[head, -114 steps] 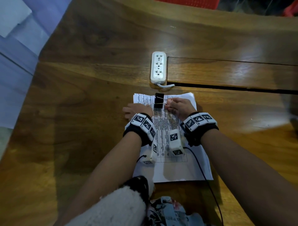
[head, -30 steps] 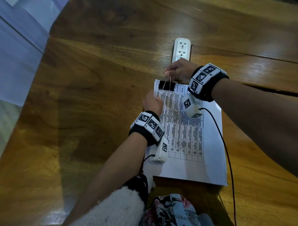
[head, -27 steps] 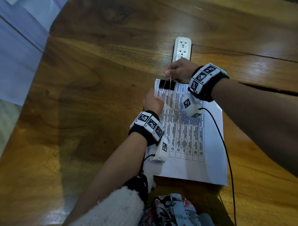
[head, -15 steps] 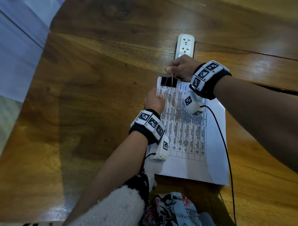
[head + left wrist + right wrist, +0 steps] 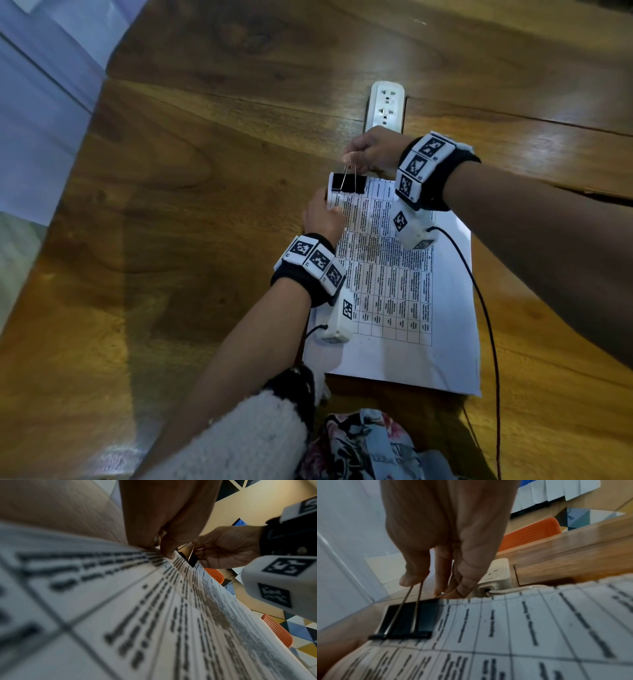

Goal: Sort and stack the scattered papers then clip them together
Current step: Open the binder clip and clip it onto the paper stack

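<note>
A stack of white printed papers [image 5: 394, 291] lies on the wooden table, its far left corner slightly raised. A black binder clip [image 5: 347, 183] sits on that corner. My right hand [image 5: 370, 150] reaches from the far side and pinches the clip's two raised wire handles between thumb and fingers. In the right wrist view the clip [image 5: 407, 619] lies on the paper [image 5: 539, 635] with the wires running up to my fingertips [image 5: 412, 578]. My left hand [image 5: 323, 216] grips the stack's left edge just below the clip. The left wrist view shows its thumb [image 5: 169, 553] on the top sheet beside the clip [image 5: 190, 559].
A white power strip [image 5: 385, 106] lies just beyond the papers, close behind my right hand, with its cable at the stack's top edge. A black wire [image 5: 486, 308] from the right wrist camera trails over the paper's right side. The table's left edge [image 5: 96, 113] borders blue-white floor.
Since the earliest frame my right hand has moved to the far side of the clip and raised its wire handles. Over the last second both hands have hardly shifted.
</note>
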Demonstrator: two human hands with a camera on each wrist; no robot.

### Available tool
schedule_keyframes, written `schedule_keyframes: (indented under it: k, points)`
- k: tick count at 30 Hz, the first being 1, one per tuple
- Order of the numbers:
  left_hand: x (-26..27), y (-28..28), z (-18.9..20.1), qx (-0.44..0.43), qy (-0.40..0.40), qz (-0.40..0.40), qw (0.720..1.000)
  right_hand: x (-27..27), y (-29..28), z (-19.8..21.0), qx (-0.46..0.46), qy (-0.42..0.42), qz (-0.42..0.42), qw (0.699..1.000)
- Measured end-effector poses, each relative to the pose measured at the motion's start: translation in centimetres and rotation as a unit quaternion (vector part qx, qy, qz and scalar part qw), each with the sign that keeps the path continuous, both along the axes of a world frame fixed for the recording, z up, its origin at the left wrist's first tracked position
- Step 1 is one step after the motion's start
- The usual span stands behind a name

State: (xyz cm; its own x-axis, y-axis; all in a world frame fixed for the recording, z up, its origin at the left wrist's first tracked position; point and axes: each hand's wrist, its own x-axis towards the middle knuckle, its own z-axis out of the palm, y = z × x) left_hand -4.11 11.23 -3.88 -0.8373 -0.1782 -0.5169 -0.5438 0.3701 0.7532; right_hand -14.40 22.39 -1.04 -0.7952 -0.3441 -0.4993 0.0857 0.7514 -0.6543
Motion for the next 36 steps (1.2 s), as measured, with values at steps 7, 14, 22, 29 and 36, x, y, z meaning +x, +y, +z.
schedule_keyframes:
  k: [7, 14, 22, 29, 36]
  points:
    - [-0.4, -0.6, -0.2, 0.032, -0.032, -0.006, 0.999, 1.4, -0.1, -0.8, 0.045, 0.108, -0.017, 0.993]
    - [-0.3, -0.6, -0.9, 0.042, -0.004, 0.001, 0.999, -0.5, 0.7, -1.3, -0.15, -0.119, -0.192, 0.963]
    - [-0.4, -0.7, -1.3, 0.037, 0.007, -0.001, 0.999, -1.2, 2.1, -1.0, -0.145, -0.114, -0.041, 0.982]
    - [-0.4, -0.7, -1.7, 0.038, 0.016, -0.005, 0.999, -0.8, 1.4, -2.2, -0.153, -0.044, -0.073, 0.985]
    - [-0.4, -0.8, -1.4, 0.029, 0.021, -0.01, 0.999, -0.4, 0.6, -2.1, -0.142, -0.024, -0.082, 0.986]
